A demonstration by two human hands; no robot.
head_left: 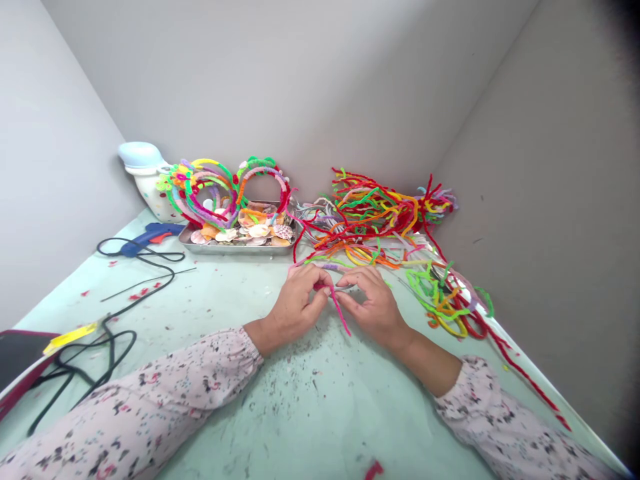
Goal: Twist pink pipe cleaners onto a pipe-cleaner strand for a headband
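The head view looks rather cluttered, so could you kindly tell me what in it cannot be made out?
Head view:
- Pink pipe cleaner: its upper end is hidden by the left hand.
- Pale bit by the right hand: too small to identify.
- Shells in the metal tray: the lower ones are hidden by those on top.
- Dark flat object: cut off by the left edge.

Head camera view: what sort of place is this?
Most likely a small craft workspace. A blue hot glue gun, a metal tray of seashells and heaps of coloured pipe cleaners lie on a pale green bench, where the left hand and right hand pinch a pink pipe cleaner.
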